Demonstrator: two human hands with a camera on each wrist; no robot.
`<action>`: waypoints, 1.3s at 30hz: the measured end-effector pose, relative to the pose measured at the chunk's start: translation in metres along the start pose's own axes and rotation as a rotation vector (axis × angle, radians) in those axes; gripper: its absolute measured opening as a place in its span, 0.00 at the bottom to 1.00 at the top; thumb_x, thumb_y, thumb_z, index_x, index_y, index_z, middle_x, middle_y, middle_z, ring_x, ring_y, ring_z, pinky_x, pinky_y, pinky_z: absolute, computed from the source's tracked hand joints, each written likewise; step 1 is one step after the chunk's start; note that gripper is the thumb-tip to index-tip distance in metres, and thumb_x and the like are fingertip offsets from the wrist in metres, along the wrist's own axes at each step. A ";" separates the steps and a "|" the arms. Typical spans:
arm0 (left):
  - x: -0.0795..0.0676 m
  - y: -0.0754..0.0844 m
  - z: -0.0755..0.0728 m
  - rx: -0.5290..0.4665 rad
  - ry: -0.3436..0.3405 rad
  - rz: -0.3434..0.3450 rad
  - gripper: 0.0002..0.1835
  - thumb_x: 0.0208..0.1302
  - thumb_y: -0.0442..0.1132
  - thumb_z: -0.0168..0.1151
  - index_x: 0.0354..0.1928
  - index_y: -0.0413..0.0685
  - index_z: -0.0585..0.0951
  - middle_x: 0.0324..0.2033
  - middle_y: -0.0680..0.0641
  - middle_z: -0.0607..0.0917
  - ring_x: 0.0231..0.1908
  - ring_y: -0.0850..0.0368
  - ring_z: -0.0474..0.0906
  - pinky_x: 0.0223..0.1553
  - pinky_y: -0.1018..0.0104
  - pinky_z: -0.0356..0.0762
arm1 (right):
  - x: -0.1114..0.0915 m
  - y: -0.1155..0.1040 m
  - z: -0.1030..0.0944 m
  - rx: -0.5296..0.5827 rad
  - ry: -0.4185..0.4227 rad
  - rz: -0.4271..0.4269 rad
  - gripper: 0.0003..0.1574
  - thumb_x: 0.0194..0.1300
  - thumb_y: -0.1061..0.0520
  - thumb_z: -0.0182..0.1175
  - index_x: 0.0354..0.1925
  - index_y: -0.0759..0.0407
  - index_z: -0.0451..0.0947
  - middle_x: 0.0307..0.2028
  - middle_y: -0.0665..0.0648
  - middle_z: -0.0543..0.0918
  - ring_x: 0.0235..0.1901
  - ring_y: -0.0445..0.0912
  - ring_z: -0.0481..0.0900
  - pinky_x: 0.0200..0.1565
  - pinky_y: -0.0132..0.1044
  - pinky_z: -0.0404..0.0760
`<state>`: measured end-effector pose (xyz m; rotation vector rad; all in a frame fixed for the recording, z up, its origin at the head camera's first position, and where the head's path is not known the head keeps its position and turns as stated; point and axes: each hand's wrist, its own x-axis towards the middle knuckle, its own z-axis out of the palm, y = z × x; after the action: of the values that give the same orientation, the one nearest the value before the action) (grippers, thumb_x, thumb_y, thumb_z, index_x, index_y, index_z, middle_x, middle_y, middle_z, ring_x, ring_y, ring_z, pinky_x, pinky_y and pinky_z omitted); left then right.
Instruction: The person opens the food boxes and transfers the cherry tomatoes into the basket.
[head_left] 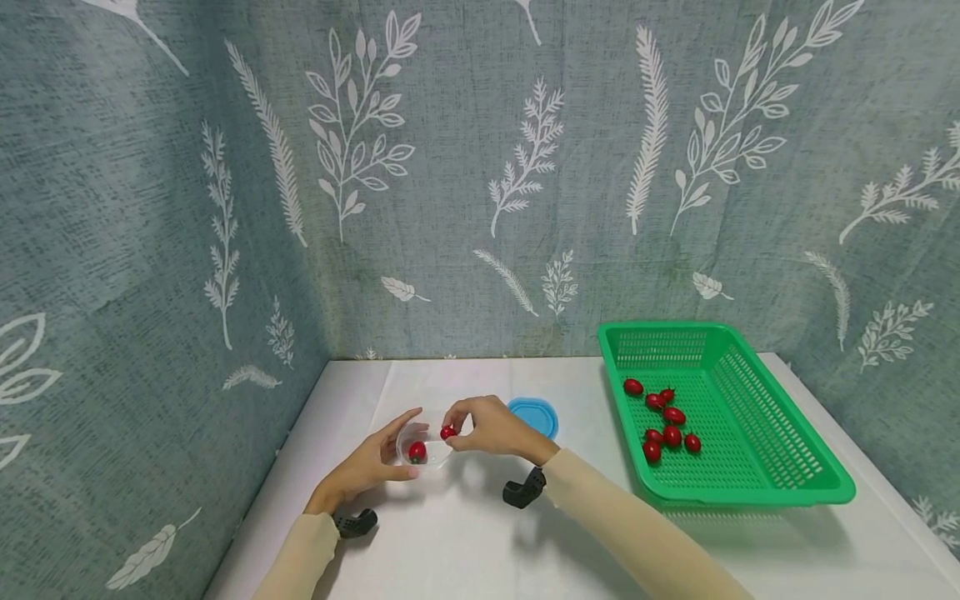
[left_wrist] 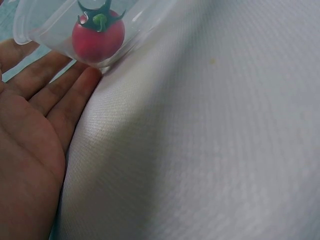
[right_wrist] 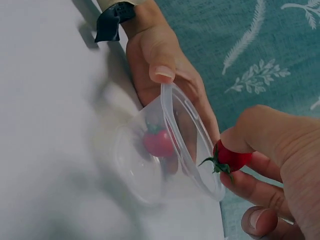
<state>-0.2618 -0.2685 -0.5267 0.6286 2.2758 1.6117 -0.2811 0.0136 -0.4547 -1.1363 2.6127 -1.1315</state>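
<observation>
A clear plastic container (head_left: 437, 455) stands on the white tabletop with one cherry tomato (head_left: 417, 452) inside, its green calyx showing in the left wrist view. My left hand (head_left: 366, 465) holds the container from the left side, thumb at the near rim and fingers around the far side. Between thumb and fingers, my right hand (head_left: 491, 427) pinches a second cherry tomato (right_wrist: 235, 156) at the container's open mouth. In the right wrist view that tomato's green calyx points toward the opening, and the container's rim (right_wrist: 186, 135) faces my right hand.
A round blue lid (head_left: 534, 417) lies on the table just behind my right wrist. To the right is a green plastic basket (head_left: 750, 497) with several cherry tomatoes (head_left: 672, 436) on its left side. Patterned grey-green cloth (head_left: 465, 167) hangs behind the table.
</observation>
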 end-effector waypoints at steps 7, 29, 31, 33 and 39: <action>0.000 0.001 0.000 -0.015 0.000 -0.009 0.54 0.60 0.36 0.77 0.82 0.60 0.54 0.75 0.41 0.66 0.76 0.42 0.56 0.74 0.39 0.52 | -0.002 0.006 -0.002 0.007 0.010 0.001 0.12 0.63 0.56 0.69 0.47 0.49 0.88 0.32 0.40 0.84 0.28 0.40 0.76 0.29 0.31 0.72; 0.001 0.002 0.001 -0.049 -0.013 0.010 0.56 0.60 0.33 0.76 0.83 0.54 0.52 0.74 0.39 0.67 0.75 0.40 0.58 0.74 0.38 0.51 | -0.015 0.004 -0.021 -0.013 0.058 -0.017 0.11 0.63 0.56 0.73 0.44 0.48 0.87 0.36 0.42 0.87 0.26 0.37 0.74 0.29 0.31 0.75; 0.001 0.003 0.001 -0.045 -0.010 0.013 0.56 0.59 0.33 0.77 0.83 0.53 0.52 0.74 0.39 0.67 0.75 0.40 0.59 0.73 0.38 0.52 | -0.017 0.004 -0.024 -0.017 0.064 -0.027 0.11 0.63 0.57 0.72 0.45 0.50 0.87 0.36 0.44 0.87 0.23 0.37 0.72 0.27 0.31 0.73; 0.001 0.004 0.002 -0.041 -0.007 0.013 0.56 0.59 0.33 0.77 0.83 0.53 0.52 0.74 0.39 0.67 0.75 0.39 0.59 0.73 0.38 0.53 | -0.020 0.003 -0.028 -0.022 0.069 -0.036 0.12 0.63 0.58 0.72 0.46 0.51 0.88 0.37 0.45 0.87 0.21 0.37 0.70 0.25 0.30 0.72; 0.000 0.000 0.001 -0.030 -0.008 0.024 0.55 0.60 0.34 0.77 0.83 0.54 0.53 0.74 0.39 0.67 0.74 0.39 0.60 0.72 0.44 0.57 | -0.031 0.004 -0.039 -0.026 0.079 -0.024 0.10 0.64 0.58 0.72 0.45 0.50 0.88 0.36 0.43 0.87 0.21 0.40 0.73 0.27 0.32 0.75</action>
<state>-0.2617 -0.2674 -0.5266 0.6566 2.2423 1.6485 -0.2744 0.0589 -0.4356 -1.1535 2.6867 -1.1741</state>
